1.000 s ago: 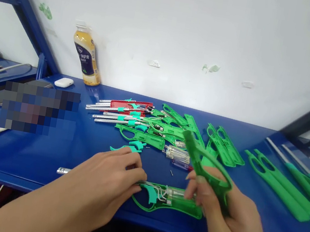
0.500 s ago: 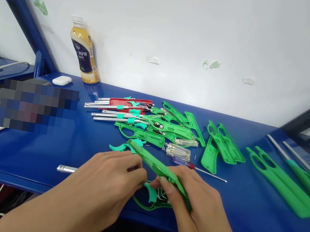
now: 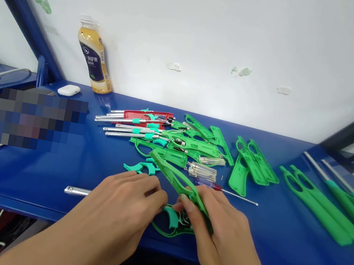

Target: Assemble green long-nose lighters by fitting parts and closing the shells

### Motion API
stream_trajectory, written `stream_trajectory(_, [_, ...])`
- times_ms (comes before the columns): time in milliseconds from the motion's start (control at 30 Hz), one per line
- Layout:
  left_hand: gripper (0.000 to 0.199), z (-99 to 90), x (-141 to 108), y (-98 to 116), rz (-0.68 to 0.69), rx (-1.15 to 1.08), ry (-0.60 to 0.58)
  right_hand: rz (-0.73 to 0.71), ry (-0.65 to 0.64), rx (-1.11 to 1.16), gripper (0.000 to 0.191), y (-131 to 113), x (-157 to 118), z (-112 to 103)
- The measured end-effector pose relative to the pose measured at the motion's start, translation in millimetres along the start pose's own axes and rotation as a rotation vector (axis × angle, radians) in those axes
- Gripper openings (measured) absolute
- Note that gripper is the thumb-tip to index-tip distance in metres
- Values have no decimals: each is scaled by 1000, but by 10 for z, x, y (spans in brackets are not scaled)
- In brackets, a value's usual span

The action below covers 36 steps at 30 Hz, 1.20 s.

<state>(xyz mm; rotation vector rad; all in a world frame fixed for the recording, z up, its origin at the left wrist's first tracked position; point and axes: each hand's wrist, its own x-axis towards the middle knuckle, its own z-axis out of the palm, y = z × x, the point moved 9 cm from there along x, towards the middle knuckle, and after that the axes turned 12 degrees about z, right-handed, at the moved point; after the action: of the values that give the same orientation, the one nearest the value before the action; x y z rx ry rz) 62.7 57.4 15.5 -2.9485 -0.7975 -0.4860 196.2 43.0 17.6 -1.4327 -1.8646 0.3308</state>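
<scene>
My right hand [image 3: 220,218] grips a raised green shell half [image 3: 173,173], which slants up to the left with its trigger loop in view. Below it, near the table's front edge, lies another green shell [image 3: 166,233] holding a teal trigger [image 3: 171,217] and thin wires. My left hand [image 3: 132,202] is closed at the left end of that lower shell, fingers curled over the lighter body; its fingertips are partly hidden. A silver tube [image 3: 76,191] sticks out to the left from under my left hand. Loose teal triggers [image 3: 141,166] lie just behind that hand.
Behind my hands lie silver-tubed assemblies [image 3: 129,133], a red shell [image 3: 138,116], clear fuel tanks [image 3: 202,171] and a screwdriver [image 3: 228,192]. More green shells [image 3: 321,208] rest at right. A bottle [image 3: 95,61] and a white case [image 3: 69,90] stand at back left.
The green shell half in my right hand has turned, showing more of its open loop, and its upper end has risen slightly. My left hand stays almost in place.
</scene>
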Motion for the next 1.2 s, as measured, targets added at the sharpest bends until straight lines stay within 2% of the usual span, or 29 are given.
stream_trajectory(333, [32, 74, 42, 67, 48, 29, -82, 32, 2, -14, 16, 38, 15, 2])
stream_trajectory(533, [31, 27, 38, 96, 52, 65, -68, 13, 34, -1, 15, 13, 22, -45])
stream_trajectory(800, [37, -63, 64, 143, 72, 64, 48, 21, 41, 38, 16, 25, 15, -71])
stream_trajectory(1000, [39, -11, 70, 142, 58, 51, 8, 55, 81, 106, 22, 41, 12, -169])
stream_trajectory(1200, [39, -21, 89, 156, 45, 77, 4, 38, 54, 77, 20, 49, 7, -129])
